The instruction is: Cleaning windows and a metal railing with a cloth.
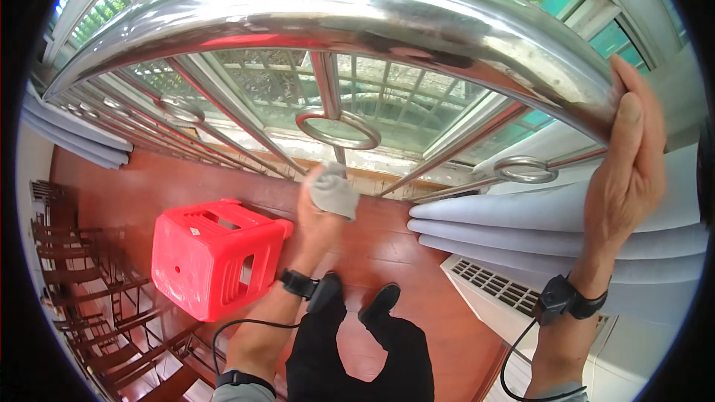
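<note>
A thick polished metal handrail (335, 11) arches across the upper view, above thinner upright bars. My left hand (317, 222) grips a folded grey cloth (336, 192) below the metal ring (338, 128) on the middle bar. The cloth and fingers are slightly blurred, and they hide the lower part of that bar. At the rail's right end, my right hand (628, 184) rests against the metal with its fingers extended and close together. I see no object in that hand. Both wrists wear black bands with small devices.
A red plastic stool (215, 259) lies on its side on the reddish floor (391, 245), left of my feet. Grey-blue curtains (514, 212) and a white vented unit (491, 285) are at right. Dark chairs (106, 290) line the left. Windows with bars stand behind the railing.
</note>
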`<state>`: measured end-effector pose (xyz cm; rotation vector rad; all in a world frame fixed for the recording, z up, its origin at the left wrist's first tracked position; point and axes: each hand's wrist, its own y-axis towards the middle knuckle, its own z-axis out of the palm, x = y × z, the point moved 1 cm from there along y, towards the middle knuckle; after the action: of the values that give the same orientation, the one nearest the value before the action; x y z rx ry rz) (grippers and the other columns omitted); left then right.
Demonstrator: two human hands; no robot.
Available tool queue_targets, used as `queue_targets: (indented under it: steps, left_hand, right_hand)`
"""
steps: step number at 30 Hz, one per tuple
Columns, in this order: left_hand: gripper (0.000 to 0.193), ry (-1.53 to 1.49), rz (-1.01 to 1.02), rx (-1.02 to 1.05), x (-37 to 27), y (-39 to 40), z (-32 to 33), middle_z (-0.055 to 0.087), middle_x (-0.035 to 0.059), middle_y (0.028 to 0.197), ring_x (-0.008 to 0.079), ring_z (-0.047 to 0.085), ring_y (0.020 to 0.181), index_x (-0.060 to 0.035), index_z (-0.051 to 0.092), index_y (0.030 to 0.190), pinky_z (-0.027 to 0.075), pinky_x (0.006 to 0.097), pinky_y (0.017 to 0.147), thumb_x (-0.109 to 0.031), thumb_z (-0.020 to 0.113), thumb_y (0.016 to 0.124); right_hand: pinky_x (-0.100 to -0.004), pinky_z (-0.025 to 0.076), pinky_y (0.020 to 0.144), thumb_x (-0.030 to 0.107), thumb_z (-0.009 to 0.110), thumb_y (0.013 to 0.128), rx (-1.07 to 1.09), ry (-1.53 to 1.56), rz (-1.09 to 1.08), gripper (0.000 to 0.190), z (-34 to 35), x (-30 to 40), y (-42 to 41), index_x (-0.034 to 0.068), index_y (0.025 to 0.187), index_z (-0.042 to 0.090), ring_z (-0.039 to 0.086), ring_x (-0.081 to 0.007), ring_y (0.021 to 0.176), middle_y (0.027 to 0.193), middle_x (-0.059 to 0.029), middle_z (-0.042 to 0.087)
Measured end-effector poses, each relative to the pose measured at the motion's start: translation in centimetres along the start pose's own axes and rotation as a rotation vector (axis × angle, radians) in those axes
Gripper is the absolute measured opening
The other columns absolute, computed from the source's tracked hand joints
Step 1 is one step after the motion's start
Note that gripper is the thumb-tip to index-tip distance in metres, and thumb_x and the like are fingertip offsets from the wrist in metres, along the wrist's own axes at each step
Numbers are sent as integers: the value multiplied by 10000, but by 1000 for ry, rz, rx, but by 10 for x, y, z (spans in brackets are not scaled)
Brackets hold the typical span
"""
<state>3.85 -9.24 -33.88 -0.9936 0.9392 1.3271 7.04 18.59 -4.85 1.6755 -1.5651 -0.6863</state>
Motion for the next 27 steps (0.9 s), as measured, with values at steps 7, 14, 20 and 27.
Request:
queue_targets:
  steps: [7, 14, 20, 27]
  left_hand:
    - [558, 406, 236, 2, -23, 54, 15, 639, 59, 1202, 161, 612, 1094, -8, 511, 1369, 480, 308, 983, -84, 769, 881]
    - [466, 453, 105, -44, 78, 64, -9, 714, 51, 1110, 132, 667, 982, -49, 597, 1294, 533, 288, 847, -179, 799, 895]
    - [292, 771, -93, -44, 157, 73, -40, 727, 23, 928, 117, 673, 891, -59, 689, 1143, 549, 296, 766, -215, 777, 913]
    - [329, 243, -145, -62, 140, 57, -25, 718, 51, 998, 133, 676, 874, -17, 643, 1168, 568, 309, 747, -127, 782, 891]
  right_hand:
    - [-488, 450, 1097, 62, 634, 977, -36, 44, -99, 314, -13, 25, -54, -47, 1271, 647, 577, -418, 1278, 1347, -236, 624]
    - [-488, 406, 1133, 41, 679, 917, 382, 154, 362, 473, 3, 3, -161, -72, 1360, 561, 539, -425, 1315, 1402, -266, 563]
    - [-465, 369, 1163, 51, 683, 915, 349, -84, 547, 576, -27, -23, -200, -69, 1445, 493, 504, -416, 1357, 1463, -264, 521]
    - [-460, 345, 1173, 97, 647, 956, 344, -172, 659, 557, -63, -35, -206, -61, 1462, 479, 481, -403, 1378, 1476, -260, 509]
